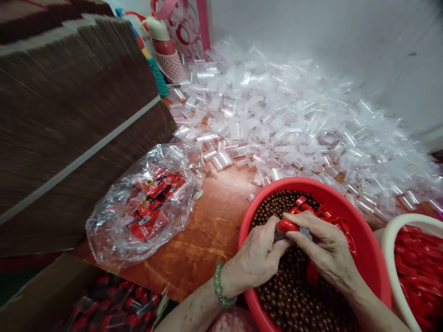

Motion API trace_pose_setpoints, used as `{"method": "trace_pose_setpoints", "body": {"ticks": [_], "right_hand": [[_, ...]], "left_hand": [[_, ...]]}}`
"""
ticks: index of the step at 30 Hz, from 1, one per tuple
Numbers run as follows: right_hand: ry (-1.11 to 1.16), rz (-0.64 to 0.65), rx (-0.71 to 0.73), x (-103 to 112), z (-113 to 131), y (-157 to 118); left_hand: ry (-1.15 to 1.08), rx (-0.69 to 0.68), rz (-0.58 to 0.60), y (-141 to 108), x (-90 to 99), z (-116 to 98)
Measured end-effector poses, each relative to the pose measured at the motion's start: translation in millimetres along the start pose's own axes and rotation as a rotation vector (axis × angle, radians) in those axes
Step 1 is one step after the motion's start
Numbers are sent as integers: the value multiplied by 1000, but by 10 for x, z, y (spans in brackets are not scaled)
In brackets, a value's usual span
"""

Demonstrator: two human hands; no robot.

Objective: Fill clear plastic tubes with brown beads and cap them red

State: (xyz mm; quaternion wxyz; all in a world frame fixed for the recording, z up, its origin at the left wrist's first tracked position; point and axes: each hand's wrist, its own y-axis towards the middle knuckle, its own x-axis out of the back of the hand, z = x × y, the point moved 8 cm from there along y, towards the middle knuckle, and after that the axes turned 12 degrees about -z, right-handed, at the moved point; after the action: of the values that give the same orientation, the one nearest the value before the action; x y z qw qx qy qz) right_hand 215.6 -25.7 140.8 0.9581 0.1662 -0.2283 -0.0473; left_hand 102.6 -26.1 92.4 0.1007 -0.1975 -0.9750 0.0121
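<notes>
Both my hands are together above a red basin [372, 258] of small, shiny brown balls [297, 295]. My left hand [258, 256], a green bead bracelet at its wrist, is closed around a small clear plastic container, mostly hidden by the fingers. A glossy red cap [287, 225] shows at the fingertips, between the two hands. The fingers of my right hand [321, 244] are closed at the cap's other side, with a bit of clear plastic [305, 233] between them. Loose red caps [327, 213] lie on the balls along the basin's far right side.
Clear plastic pieces [277, 110] are heaped across the table [221, 198]. At right stands a white tub [389, 244] of red parts. A plastic bag [110, 230] with red packets, strapped brown cardboard [69, 115], a flask [162, 44] and a box of red-capped containers [117, 304] are on the left.
</notes>
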Motion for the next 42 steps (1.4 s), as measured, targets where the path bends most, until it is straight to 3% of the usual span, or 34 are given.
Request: {"method": "trace_pose_setpoints", "body": {"ticks": [5, 8, 15, 22, 26, 29, 32, 36, 42], "right_hand": [[139, -4, -205, -11, -200, -70], [185, -6, -237, -25, -259, -100], [-15, 27, 22, -21, -30, -21], [-235, 74, 192, -15, 114, -43], [-441, 208, 364, -106, 204, -136], [-587, 256, 423, -191, 227, -168], [-714, 240, 498, -283, 257, -170], [-803, 177, 588, -367, 268, -182], [-753, 121, 607, -363, 220, -226]], "left_hand": [[36, 13, -9, 19, -1, 17], [5, 29, 7, 31, -19, 26], [-32, 43, 17, 37, -1, 9], [-26, 48, 14, 36, 13, 29], [-212, 75, 39, 49, -7, 30], [-428, 216, 97, 52, -79, 78], [-608, 308, 140, 57, -139, 79], [-687, 262, 121, 93, -114, 24], [-671, 213, 115, 97, -96, -18]]}}
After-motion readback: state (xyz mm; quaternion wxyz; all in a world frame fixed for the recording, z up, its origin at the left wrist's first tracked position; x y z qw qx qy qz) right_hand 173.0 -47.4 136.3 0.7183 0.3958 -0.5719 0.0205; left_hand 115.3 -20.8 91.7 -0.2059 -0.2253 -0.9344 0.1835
